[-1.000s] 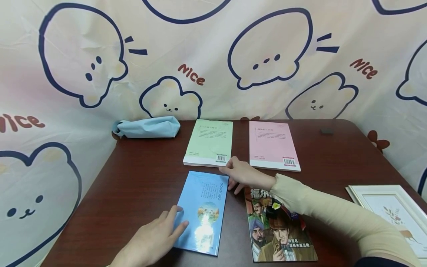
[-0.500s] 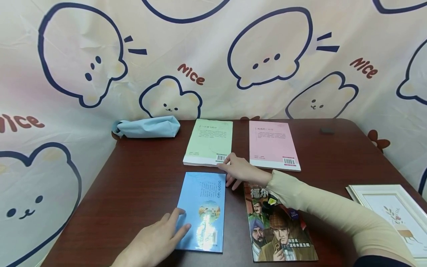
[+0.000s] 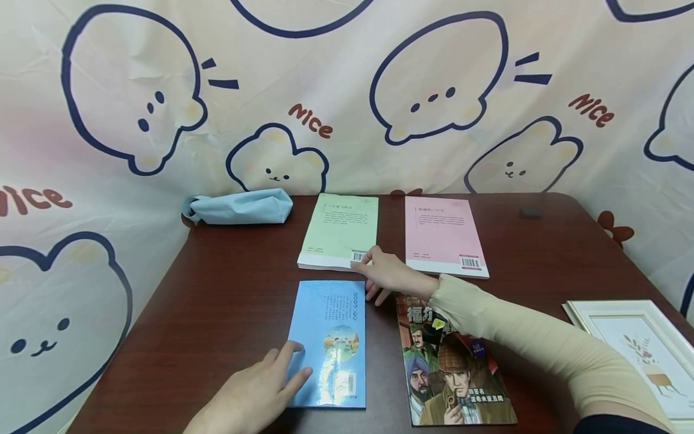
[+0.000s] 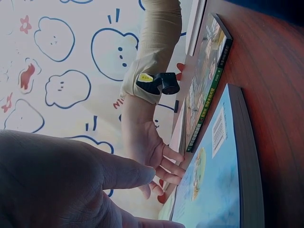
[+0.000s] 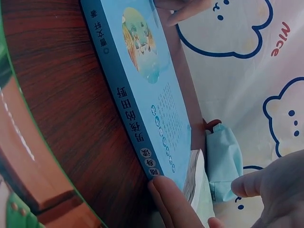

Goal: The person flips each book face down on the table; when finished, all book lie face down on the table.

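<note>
The blue book (image 3: 331, 343) lies flat on the table, back cover up, below the green book (image 3: 340, 232). The left hand (image 3: 255, 386) is at its left edge with fingers loosely extended over the cover. At its upper right corner is the right hand (image 3: 393, 274); in the right wrist view a fingertip touches the spine end of the blue book (image 5: 137, 95). The right thumb and index finger are near the green book's lower right corner. Under the right forearm lies the comic-style book (image 3: 455, 374). In the left wrist view the left hand (image 4: 71, 185) has its fingers relaxed.
A pink book (image 3: 444, 235) lies beside the green one. A light blue pouch (image 3: 241, 207) is at the back left, a small dark object (image 3: 531, 213) at the back right. The white picture frame (image 3: 640, 355) lies at the right edge. A patterned cloth (image 3: 347, 90) hangs behind the table.
The blue book has turned slightly and now lies straighter, its lower end shifted right. The right hand has moved a little left and up; the left hand has moved slightly right.
</note>
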A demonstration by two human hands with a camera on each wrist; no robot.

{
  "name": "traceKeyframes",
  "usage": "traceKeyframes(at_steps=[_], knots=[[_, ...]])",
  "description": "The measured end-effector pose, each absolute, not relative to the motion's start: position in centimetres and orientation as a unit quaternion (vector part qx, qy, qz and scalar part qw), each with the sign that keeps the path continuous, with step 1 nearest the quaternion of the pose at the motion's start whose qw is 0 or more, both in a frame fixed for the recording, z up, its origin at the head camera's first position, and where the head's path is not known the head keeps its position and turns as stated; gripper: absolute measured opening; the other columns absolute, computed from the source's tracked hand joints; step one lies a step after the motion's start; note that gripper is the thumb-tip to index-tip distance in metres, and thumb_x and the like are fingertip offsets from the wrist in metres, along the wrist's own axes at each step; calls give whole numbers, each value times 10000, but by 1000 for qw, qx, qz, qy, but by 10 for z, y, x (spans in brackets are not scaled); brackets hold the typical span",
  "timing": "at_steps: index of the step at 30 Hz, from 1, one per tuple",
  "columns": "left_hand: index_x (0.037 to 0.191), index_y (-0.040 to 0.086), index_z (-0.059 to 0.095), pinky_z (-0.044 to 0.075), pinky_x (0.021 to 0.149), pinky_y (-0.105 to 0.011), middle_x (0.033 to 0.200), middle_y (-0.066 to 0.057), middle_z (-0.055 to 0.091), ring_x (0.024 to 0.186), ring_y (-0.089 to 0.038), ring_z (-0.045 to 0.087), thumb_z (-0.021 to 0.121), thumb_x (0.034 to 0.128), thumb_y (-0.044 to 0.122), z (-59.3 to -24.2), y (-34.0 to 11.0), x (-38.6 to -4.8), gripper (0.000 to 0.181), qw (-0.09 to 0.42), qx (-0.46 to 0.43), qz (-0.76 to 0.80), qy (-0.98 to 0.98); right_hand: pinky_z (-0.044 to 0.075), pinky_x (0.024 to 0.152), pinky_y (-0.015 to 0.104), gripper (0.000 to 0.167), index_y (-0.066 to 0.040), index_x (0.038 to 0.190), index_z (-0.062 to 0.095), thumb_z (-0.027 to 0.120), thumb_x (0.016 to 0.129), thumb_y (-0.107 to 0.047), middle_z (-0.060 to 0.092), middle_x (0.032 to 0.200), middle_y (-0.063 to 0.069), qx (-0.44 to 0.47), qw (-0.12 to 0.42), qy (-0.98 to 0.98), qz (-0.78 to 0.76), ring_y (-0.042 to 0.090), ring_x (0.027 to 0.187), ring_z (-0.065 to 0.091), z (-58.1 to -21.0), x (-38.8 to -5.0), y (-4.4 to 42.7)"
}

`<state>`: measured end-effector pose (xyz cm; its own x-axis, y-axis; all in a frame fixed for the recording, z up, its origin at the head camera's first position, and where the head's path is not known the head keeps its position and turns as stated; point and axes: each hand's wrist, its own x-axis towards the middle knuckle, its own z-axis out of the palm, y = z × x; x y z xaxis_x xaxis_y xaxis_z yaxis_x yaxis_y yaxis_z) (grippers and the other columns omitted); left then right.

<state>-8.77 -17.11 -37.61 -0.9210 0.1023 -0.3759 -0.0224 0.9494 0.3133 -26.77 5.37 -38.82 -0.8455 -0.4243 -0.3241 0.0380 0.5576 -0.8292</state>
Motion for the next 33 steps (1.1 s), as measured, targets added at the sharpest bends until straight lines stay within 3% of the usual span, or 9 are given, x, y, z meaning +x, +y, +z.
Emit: traceKeyframes(at_steps=[25, 33], knots=[[1244, 177, 510, 520, 642, -457, 1018, -80, 619, 791, -175, 608, 575, 917, 518, -381, -173, -88, 477, 191, 27, 157, 969, 575, 560, 386, 400, -55, 1216, 426, 497, 1005, -387, 659, 850, 187, -124, 253, 848, -448, 246, 648, 712, -391, -282, 53], [1301, 128, 495, 529, 690, -481, 1083, -138, 631, 868, -240, 644, 570, 904, 559, -371, -172, -90, 590, 186, 34, 117, 975, 572, 561, 357, 406, -71, 1193, 443, 498, 994, -421, 675, 873, 139, -145, 236, 861, -426, 212, 672, 707, -391, -287, 57]])
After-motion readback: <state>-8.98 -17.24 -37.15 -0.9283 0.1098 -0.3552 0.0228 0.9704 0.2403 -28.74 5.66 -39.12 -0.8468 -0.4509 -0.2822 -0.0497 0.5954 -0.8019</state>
